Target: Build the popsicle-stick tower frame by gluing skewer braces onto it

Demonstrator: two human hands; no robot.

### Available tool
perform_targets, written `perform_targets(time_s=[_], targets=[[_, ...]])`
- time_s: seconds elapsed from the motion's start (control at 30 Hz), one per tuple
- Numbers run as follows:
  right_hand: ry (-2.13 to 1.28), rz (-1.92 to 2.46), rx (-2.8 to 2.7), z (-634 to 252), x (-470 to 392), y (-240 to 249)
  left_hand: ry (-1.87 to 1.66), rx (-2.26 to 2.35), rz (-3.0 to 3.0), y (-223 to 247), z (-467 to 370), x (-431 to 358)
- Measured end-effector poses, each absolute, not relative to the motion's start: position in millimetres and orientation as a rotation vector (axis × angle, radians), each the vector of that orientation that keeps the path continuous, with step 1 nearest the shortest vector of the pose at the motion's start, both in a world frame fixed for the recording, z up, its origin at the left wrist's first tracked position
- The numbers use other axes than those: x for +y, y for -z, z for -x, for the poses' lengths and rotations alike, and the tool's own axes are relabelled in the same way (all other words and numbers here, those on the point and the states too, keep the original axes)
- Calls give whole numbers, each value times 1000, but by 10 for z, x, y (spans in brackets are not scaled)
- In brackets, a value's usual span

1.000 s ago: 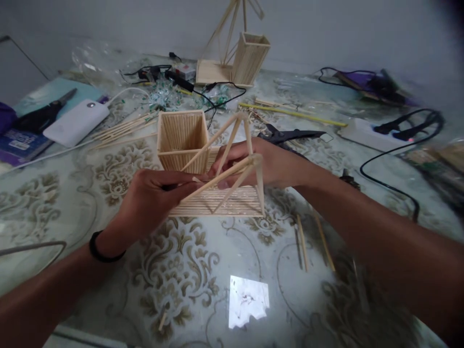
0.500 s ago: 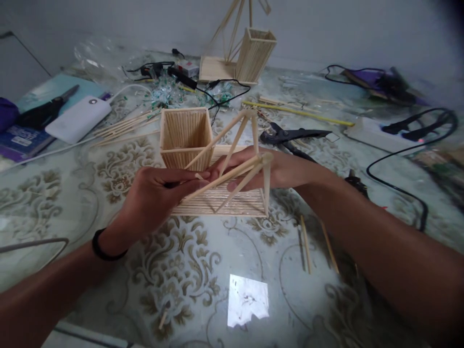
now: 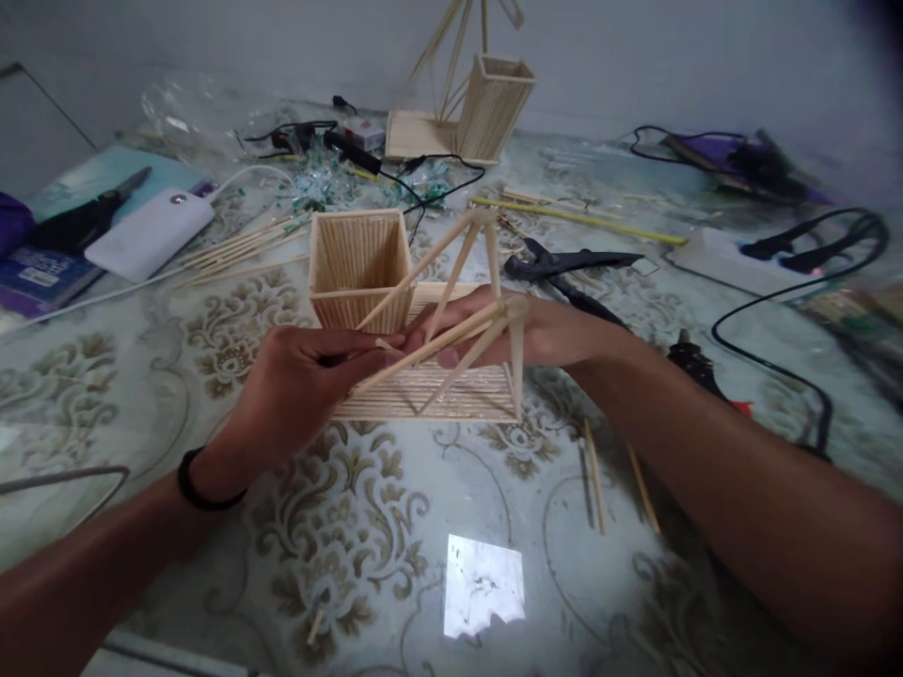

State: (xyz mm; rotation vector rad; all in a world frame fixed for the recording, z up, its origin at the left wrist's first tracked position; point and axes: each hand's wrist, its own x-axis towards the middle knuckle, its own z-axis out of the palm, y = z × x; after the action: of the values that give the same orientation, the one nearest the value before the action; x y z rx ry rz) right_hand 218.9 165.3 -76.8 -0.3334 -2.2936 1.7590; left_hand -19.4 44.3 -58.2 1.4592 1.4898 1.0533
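On the table is a wooden stick model: a flat base (image 3: pixel 466 400), a square open-topped box (image 3: pixel 361 246) at its back left, and slanted stick frames (image 3: pixel 451 340) rising to peaks on the right. My left hand (image 3: pixel 289 376), with a black band on the wrist, is closed in a pinch; the end of a short wooden stick (image 3: pixel 387 346) shows at its fingertips. From the right, my right hand (image 3: pixel 518 329) reaches between the slanted frames, over the base. Its fingers are bent and meet the left fingertips; the frame sticks partly cover them, so what they grip is hidden.
Pliers (image 3: pixel 564 268) lie behind my right arm, and another cutter (image 3: pixel 695 362) lies beside it. Loose sticks (image 3: pixel 596 475) rest in front. A power bank (image 3: pixel 151 230) is at left, a power strip (image 3: pixel 734 263) at right. A similar stick model (image 3: pixel 494 113) stands behind.
Both hands stay almost in place at the model. My right forearm has shifted slightly, showing more of the cutter beside it.
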Motion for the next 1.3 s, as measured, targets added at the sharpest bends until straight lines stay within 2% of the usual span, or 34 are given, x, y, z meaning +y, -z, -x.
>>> perform_targets(time_s=[1.3], targets=[[-2037, 325, -2056, -2138, 1661, 851, -914, 1601, -1644, 650, 265, 451]])
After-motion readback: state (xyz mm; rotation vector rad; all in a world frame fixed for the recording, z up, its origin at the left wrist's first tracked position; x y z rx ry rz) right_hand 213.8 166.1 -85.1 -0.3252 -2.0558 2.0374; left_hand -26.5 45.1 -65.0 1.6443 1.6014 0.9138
